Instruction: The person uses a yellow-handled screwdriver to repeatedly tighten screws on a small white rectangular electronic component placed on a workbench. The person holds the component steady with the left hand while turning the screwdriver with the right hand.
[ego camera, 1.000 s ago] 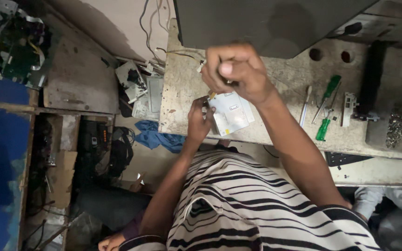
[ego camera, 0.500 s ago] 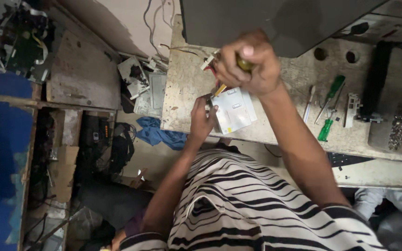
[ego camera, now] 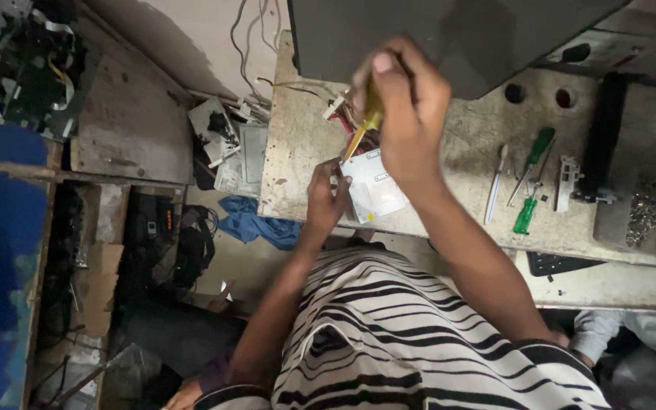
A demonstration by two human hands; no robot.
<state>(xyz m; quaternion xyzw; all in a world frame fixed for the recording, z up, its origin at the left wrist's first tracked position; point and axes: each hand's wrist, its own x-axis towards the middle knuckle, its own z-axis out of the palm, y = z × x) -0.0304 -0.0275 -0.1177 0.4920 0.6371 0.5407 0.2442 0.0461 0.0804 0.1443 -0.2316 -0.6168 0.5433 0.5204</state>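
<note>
While left hand steadies the white box, right hand grips a screwdriver above.

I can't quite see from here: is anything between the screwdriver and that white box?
Nothing visible does. The right hand holds the yellow screwdriver tip-down just above the white box, which the left hand steadies.

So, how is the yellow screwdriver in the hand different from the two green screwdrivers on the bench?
The yellow screwdriver is gripped in the right hand, raised and tilted; the green screwdrivers lie flat on the workbench, untouched. Its tip points down toward the small white unit that the left hand steadies; theirs point at nothing. Its handle is yellow, theirs green. All are slim hand tools.
</note>
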